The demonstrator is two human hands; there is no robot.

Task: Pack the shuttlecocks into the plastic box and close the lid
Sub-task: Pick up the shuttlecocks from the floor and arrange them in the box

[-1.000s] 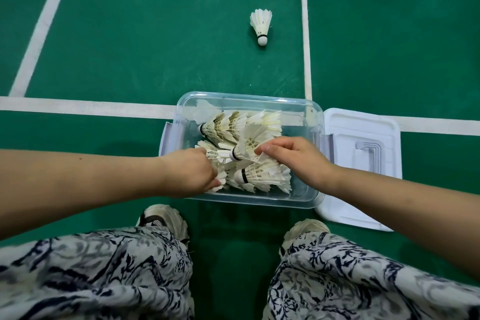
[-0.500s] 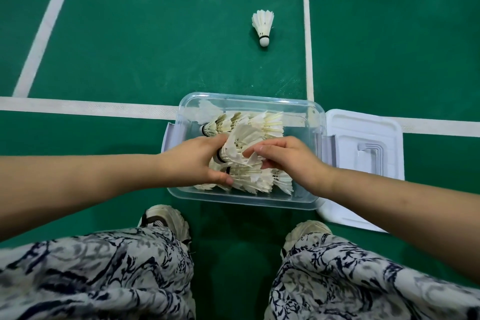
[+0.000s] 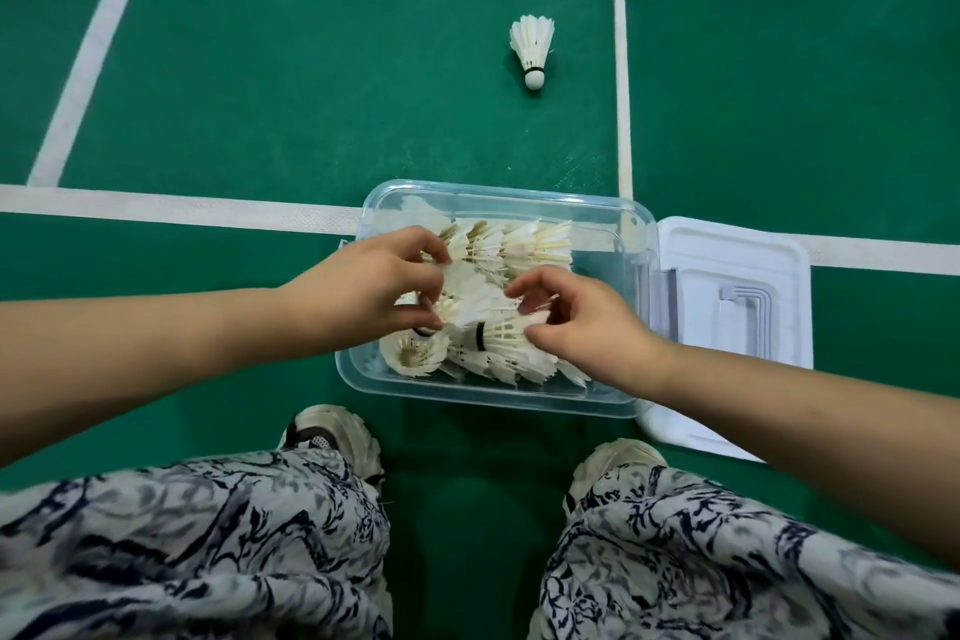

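Note:
A clear plastic box [image 3: 519, 199] sits open on the green court floor, holding several white feather shuttlecocks [image 3: 524, 247]. My left hand [image 3: 363, 291] reaches in from the left, and its thumb and fingers pinch the feathers of a shuttlecock [image 3: 475, 296] lying on top of the pile. My right hand [image 3: 582, 327] comes in from the right, its thumb and curled fingers on the feather end of the same cluster. One more shuttlecock [image 3: 532, 49] lies alone on the floor beyond the box, cork toward me. The white lid [image 3: 737, 307] lies flat beside the box's right side.
White court lines [image 3: 621, 68] cross the floor, one running under the box. My two shoes [image 3: 332, 431] and patterned trouser legs [image 3: 208, 546] fill the bottom of the view, just in front of the box.
Both hands have risen from low in the box to the top of the pile. The left hand moved right and back, and its fingers now pinch a top shuttlecock.

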